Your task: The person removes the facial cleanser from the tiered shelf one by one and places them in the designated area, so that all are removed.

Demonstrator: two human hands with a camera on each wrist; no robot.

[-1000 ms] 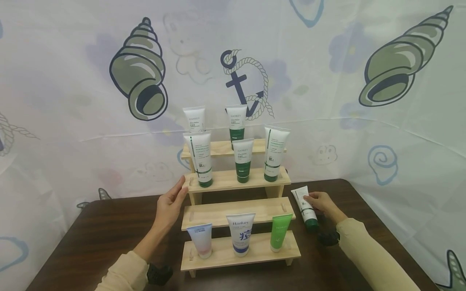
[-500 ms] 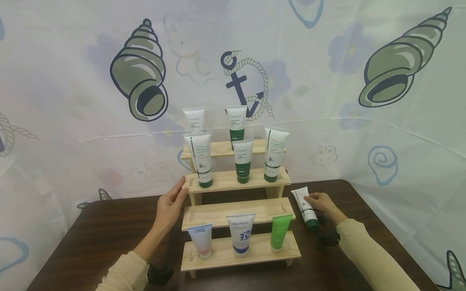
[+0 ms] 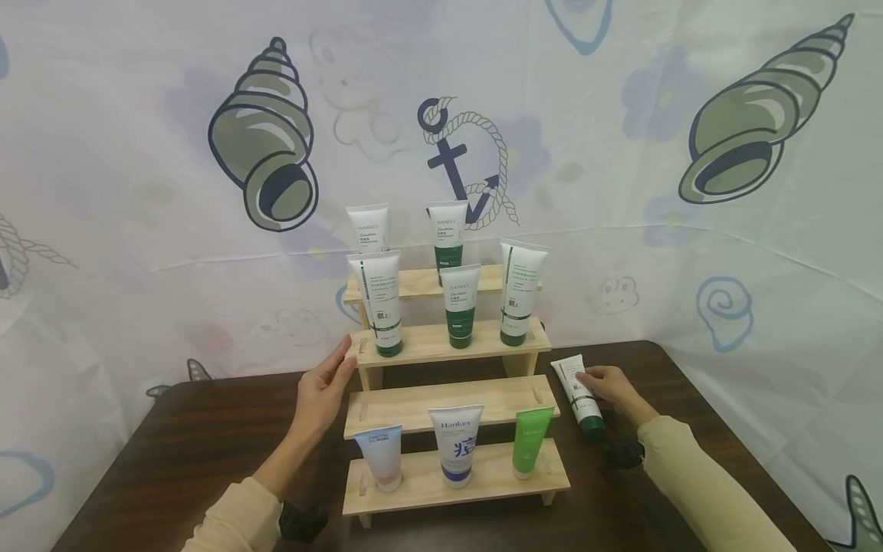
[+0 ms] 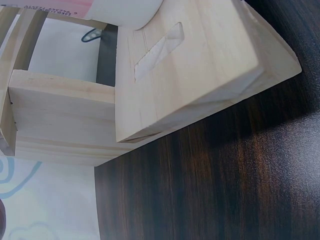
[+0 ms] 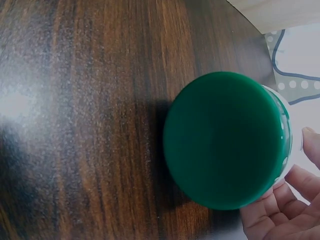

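Observation:
In the head view, my left hand [image 3: 323,391] holds the left end of the second-highest step of a wooden display stand [image 3: 451,406], thumb toward the front. In the left wrist view the stand's lower end [image 4: 190,65] shows, but hardly any of the hand. Right of the stand, my right hand [image 3: 612,387] grips a white squeeze tube [image 3: 578,391] with a green cap. The tube lies tilted, cap toward me, low over the dark table. In the right wrist view the round green cap [image 5: 225,140] hides most of the tube; curled fingers [image 5: 280,210] show beside it.
Several white-and-green tubes [image 3: 460,303] stand on the two upper steps. The bottom step carries a pale pink tube [image 3: 383,458], a white-and-blue tube [image 3: 456,445] and a green tube [image 3: 530,441]. A patterned cloth [image 3: 586,153] hangs behind the dark table [image 3: 207,437].

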